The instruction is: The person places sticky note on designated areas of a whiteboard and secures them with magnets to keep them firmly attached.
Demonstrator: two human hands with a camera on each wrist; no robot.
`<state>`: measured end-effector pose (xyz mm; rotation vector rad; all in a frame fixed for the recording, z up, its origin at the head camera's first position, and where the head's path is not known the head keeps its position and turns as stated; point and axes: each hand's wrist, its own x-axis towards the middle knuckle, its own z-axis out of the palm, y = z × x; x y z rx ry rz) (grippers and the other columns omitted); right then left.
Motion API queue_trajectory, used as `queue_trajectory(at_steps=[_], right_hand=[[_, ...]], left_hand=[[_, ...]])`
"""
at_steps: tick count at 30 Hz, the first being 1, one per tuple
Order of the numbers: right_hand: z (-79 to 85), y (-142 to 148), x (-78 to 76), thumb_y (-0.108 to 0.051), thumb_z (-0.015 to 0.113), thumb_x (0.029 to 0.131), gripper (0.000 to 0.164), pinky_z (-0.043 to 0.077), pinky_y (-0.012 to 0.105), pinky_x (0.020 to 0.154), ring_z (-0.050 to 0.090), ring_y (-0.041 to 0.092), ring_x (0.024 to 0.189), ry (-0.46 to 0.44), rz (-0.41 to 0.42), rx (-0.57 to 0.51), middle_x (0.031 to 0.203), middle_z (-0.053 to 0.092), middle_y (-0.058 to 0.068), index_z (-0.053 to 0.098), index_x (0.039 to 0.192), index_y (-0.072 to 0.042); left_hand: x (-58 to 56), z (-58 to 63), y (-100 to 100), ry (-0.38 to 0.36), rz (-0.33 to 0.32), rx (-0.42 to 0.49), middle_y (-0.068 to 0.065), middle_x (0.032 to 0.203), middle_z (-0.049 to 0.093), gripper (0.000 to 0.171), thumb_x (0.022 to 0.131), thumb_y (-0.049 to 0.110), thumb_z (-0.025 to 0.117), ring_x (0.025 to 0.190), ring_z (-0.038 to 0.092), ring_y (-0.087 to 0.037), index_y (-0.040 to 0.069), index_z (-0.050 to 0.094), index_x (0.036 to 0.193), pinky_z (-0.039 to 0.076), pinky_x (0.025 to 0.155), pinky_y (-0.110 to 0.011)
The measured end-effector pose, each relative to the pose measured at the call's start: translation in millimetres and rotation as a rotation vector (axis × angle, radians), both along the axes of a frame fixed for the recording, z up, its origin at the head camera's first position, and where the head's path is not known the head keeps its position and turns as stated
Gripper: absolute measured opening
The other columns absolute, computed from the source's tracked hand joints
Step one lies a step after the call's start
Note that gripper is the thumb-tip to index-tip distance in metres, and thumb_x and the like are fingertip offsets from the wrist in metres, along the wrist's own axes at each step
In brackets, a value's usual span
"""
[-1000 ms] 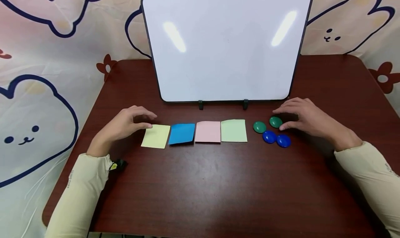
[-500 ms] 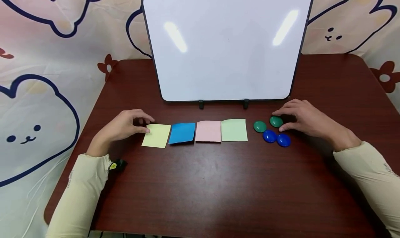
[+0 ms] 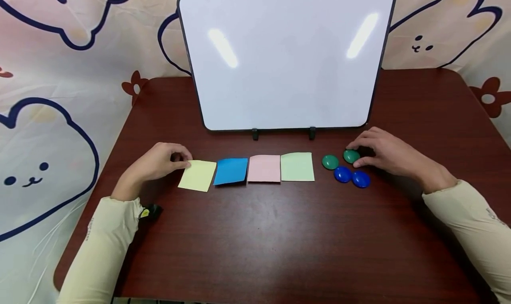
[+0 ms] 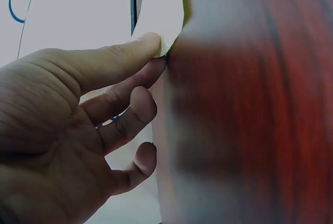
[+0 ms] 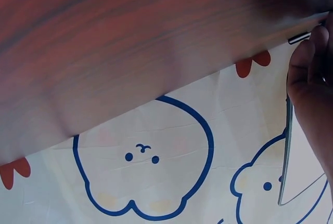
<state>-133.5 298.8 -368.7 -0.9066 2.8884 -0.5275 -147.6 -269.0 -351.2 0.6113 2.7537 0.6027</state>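
Yellow note (image 3: 197, 176), squarish, far-left corner pointing into pinching left fingers (image 4: 148, 42); right fingers (image 3: 364, 161) curled round green disc (image 3: 351, 156)

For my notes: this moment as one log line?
left hand: pinches yellow note; right hand: curled round one green disc; blue discs: on table

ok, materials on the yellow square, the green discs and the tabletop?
Yellow square: matte, likely paper, by its thin edge and flat colour.
Green discs: glossy, perhaps plastic or glass; small bright highlights.
Tabletop: satin, dark red-brown grain with a soft sheen; laminate or varnished wood, can't tell.
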Motion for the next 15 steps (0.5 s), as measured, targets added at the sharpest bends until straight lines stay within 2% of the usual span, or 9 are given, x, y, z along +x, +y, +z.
queue_trajectory(at_steps=[6, 15], right_hand=[[1.3, -1.6, 0.2, -0.025, 0.083, 0.081, 0.038, 0.047, 0.039, 0.089, 0.053, 0.015, 0.108, 0.001, 0.005, -0.004, 0.114, 0.069, -0.002, 0.071, 0.116, -0.015], [2.2, -2.4, 1.7, -0.026, 0.079, 0.086, 0.036, 0.046, 0.038, 0.089, 0.053, 0.013, 0.108, 0.003, -0.01, -0.008, 0.115, 0.069, -0.003, 0.069, 0.118, -0.015]], left_hand=[[-1.4, 2.6, 3.4, 0.014, -0.005, -0.003, -0.003, 0.086, 0.067, 0.008, 0.088, 0.009, 0.075, 0.079, 0.053, -0.019, 0.012, 0.075, 0.095, 0.046, 0.067, -0.029], [-3.4, 4.7, 6.8, 0.125, 0.018, 0.036, -0.005, 0.091, 0.068, 0.01, 0.089, 0.008, 0.073, 0.08, 0.054, -0.019, 0.011, 0.075, 0.098, 0.046, 0.068, -0.029]])
